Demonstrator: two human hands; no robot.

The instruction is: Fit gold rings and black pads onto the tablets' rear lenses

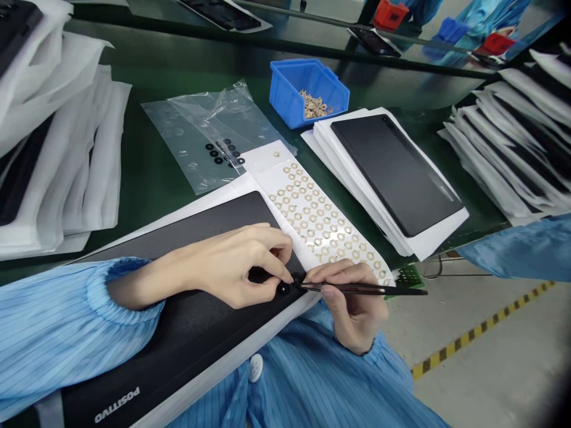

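Observation:
A dark tablet back cover [187, 333] lies across my lap edge of the green bench, lettering at its near end. My left hand [232, 264] rests on it, fingers pinched together at a small black ring [282, 289] by the cover's corner. My right hand [350, 306] grips black tweezers [366, 289] whose tips meet that same spot. Just beyond lies a white sheet [319, 223] dotted with several small tan rings.
A blue bin [307, 92] with loose rings stands at the back. A clear bag [209, 139] holds black rings. A second tablet [395, 172] lies on white sleeves at right. Stacks of sleeved tablets [57, 142] flank both sides, including the right-hand stack [517, 137]. Floor with hazard tape [482, 327] is right.

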